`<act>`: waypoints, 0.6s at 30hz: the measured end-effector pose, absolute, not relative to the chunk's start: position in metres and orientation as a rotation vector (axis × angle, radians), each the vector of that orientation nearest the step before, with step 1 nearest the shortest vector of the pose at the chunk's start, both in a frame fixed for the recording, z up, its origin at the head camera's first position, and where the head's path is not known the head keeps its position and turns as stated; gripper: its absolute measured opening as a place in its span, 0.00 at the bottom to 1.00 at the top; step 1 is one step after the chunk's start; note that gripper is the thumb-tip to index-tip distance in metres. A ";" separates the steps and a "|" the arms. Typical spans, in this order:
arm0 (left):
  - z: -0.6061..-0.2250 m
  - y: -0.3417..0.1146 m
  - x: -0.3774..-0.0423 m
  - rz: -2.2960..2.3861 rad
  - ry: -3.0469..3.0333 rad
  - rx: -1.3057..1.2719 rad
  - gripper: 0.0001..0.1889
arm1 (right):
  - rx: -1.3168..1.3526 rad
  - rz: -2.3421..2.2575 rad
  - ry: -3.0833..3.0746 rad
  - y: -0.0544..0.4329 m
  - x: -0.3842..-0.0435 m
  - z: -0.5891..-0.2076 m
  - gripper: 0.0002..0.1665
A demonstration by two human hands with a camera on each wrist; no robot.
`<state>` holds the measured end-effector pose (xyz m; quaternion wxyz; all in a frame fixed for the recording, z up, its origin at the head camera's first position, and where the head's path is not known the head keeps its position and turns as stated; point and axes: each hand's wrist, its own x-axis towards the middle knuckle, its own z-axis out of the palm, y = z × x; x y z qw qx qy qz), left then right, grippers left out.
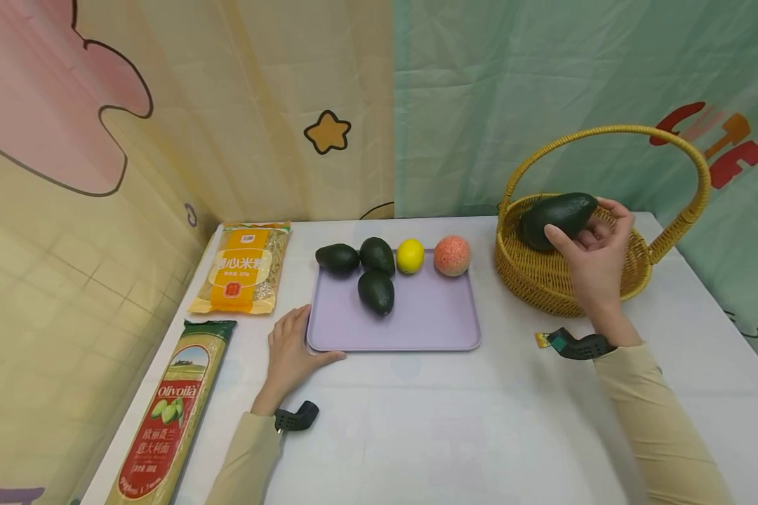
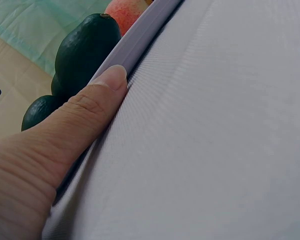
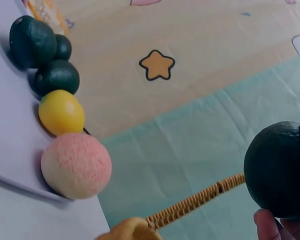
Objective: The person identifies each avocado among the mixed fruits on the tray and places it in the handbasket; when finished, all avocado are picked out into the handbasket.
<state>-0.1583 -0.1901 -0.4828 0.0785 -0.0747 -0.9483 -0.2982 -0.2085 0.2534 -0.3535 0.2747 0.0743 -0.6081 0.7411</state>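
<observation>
Over the basket [image 1: 523,279], the right hand [image 1: 600,263] grips an avocado [image 1: 557,219] extending leftward from its fingers, long axis crosswise; the uncurled left hand [image 1: 290,354] lies well left of the basket.

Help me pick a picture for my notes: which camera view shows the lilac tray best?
The head view: it shows the lilac tray nearly whole, from above. The left wrist view catches only a strip of its rim; the right wrist view shows one part, cut off at the left.
</observation>
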 end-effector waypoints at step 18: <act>-0.484 -0.190 -0.159 -0.896 -2.832 -0.222 0.57 | -0.117 1.807 -2.152 0.307 -0.228 -0.349 0.43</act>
